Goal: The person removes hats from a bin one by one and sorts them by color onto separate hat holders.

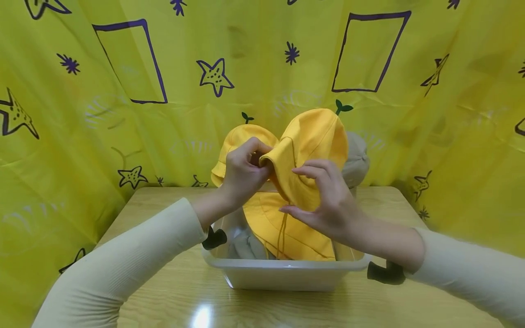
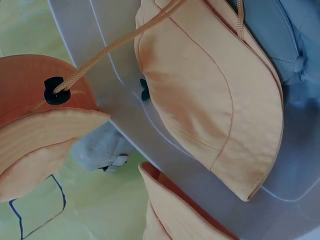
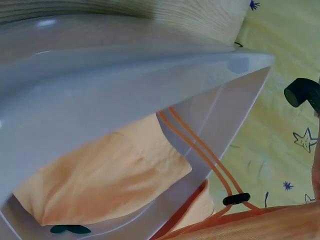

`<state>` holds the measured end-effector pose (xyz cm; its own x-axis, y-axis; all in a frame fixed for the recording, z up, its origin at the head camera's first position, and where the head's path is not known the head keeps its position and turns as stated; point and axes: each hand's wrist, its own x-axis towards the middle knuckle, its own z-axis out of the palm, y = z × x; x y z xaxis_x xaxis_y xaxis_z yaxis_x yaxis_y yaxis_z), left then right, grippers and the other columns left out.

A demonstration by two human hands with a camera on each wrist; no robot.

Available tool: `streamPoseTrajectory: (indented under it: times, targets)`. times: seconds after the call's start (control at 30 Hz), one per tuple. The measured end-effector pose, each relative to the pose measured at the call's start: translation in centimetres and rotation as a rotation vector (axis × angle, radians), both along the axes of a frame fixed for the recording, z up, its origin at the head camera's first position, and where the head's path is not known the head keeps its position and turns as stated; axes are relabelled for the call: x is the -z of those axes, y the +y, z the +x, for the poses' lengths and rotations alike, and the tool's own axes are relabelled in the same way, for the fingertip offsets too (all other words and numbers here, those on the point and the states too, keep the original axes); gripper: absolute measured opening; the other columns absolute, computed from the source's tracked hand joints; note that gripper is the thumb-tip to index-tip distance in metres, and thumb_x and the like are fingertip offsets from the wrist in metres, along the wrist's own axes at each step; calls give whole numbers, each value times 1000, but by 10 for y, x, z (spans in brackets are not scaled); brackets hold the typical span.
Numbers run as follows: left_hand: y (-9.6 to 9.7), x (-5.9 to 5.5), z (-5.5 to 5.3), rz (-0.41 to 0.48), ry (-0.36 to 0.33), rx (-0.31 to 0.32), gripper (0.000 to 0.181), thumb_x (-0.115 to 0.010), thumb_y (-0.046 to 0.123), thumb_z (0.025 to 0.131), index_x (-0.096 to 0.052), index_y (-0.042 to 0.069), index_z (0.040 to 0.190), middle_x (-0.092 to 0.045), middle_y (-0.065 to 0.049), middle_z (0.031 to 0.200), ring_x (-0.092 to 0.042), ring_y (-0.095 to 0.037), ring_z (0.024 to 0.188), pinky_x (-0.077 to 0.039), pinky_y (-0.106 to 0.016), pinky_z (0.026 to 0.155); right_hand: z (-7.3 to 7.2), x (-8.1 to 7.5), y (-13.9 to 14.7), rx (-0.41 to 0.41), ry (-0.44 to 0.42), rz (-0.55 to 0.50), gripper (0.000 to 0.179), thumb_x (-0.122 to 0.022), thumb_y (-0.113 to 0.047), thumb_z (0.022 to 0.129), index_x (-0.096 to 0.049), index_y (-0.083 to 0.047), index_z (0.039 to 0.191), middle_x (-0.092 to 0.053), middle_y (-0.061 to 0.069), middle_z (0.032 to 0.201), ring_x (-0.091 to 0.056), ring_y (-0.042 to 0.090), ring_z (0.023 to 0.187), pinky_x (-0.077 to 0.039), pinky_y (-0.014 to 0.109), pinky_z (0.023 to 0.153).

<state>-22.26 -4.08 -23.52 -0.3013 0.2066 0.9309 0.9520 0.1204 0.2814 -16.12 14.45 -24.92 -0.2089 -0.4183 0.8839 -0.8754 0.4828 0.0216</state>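
My left hand (image 1: 246,169) is pinching a hat (image 1: 321,136) by its brim (image 1: 283,157); my right hand (image 1: 334,202) is facing it, spread; another hat (image 1: 305,233) is lying in the bin (image 1: 287,277).

A pale wood-grain tabletop (image 1: 160,291) carries a whitish plastic bin (image 1: 283,278), upright around the middle of its width.

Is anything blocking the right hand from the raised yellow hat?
Nothing visible stands between the right hand and the raised yellow hat; whether they touch is unclear. The left hand grips its brim farther left.
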Motion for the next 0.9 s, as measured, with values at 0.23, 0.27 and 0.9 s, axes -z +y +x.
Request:
streamPoseTrajectory:
  times: [0.23,0.27,0.9]
  targets:
    - [-11,6,-4,0,-40,7,14,-64,-17,72,-60,-9,81,-65,-20,73,-58,-16,59,-48,-18,52,-3,1,13,51,-5,47,47,-72,5,61,-56,9,105,-57,21,100,-53,30,86,-44,29,78]
    - [-13,7,-4,0,-37,10,14,-65,-17,71,-60,-9,81,-65,-20,73,-58,-15,59,-47,-17,52,-4,1,15,54,8,55,48,-72,7,59,-56,9,104,-58,21,100,-53,30,85,-45,29,76]
    - [-55,17,-13,-170,106,-87,25,-72,-18,66,-61,-9,86,-62,-17,75,-61,-21,58,-54,-21,55,-39,-6,67,186,50,-99,50,-53,-43,93,-62,4,79,-59,14,69,-54,23,54,-43,12,56]
